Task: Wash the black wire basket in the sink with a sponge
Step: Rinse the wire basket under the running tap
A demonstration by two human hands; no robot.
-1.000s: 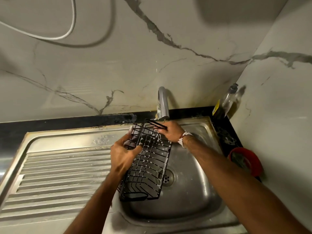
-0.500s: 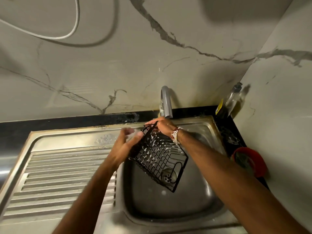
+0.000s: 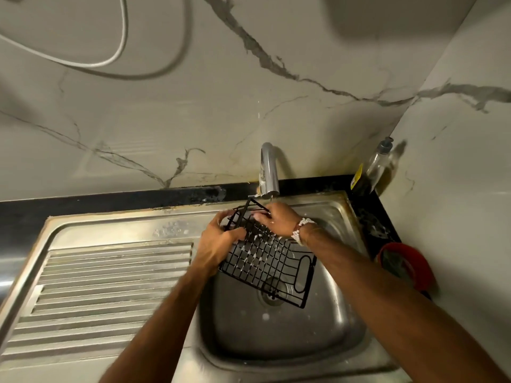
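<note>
The black wire basket [image 3: 269, 258] hangs tilted over the steel sink [image 3: 279, 335], its far end up under the tap [image 3: 268, 172], white suds clinging to its wires. My left hand [image 3: 218, 241] grips the basket's left rim near the top, thumb curled over the wires. My right hand [image 3: 278, 219], with a beaded band at the wrist, holds the far top edge just below the spout. No sponge shows in either hand.
A ribbed steel draining board [image 3: 105, 291] lies left of the bowl. At the right stand a dish soap bottle [image 3: 373, 167] in the corner and a red bowl [image 3: 406, 264] on the black counter. Marble walls close the back and right.
The basket has been turned and swung right, its lower end now over the drain. My left hand moved from its side to the upper left rim; my right hand stayed at the top.
</note>
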